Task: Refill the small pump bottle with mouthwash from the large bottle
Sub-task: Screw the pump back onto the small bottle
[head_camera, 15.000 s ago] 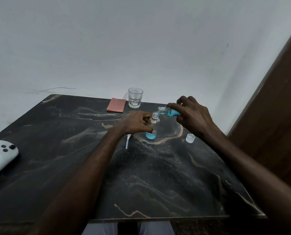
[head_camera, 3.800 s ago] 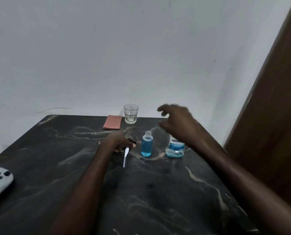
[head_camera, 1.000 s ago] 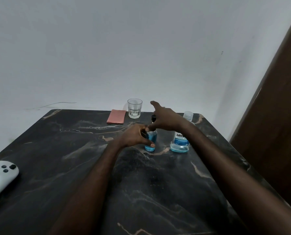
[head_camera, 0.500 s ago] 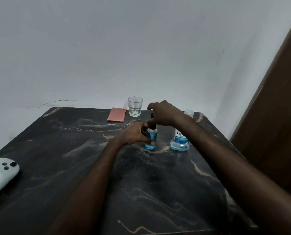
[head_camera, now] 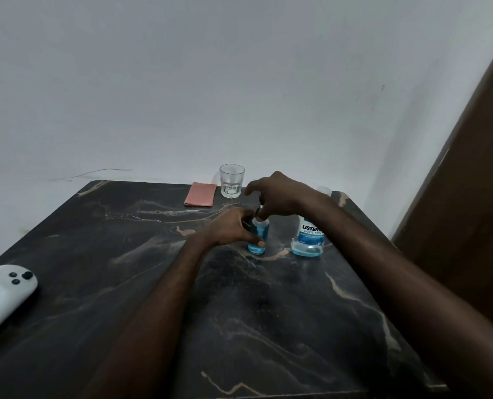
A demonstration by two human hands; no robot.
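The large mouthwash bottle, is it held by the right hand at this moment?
No, the large mouthwash bottle stands alone on the table, while the right hand is at the top of the small pump bottle.

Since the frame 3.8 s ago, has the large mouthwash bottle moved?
Cannot tell of any real shift: the large bottle stands upright right of the small pump bottle, beside the same tan vein in the table; only the head camera moved.

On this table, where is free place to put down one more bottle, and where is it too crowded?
Free: the wide near half of the table, between the white controller and the right edge. Also bare: the far-left corner, left of the pink cloth. Crowded: the far right, with the glass, small pump bottle, large bottle and both hands.
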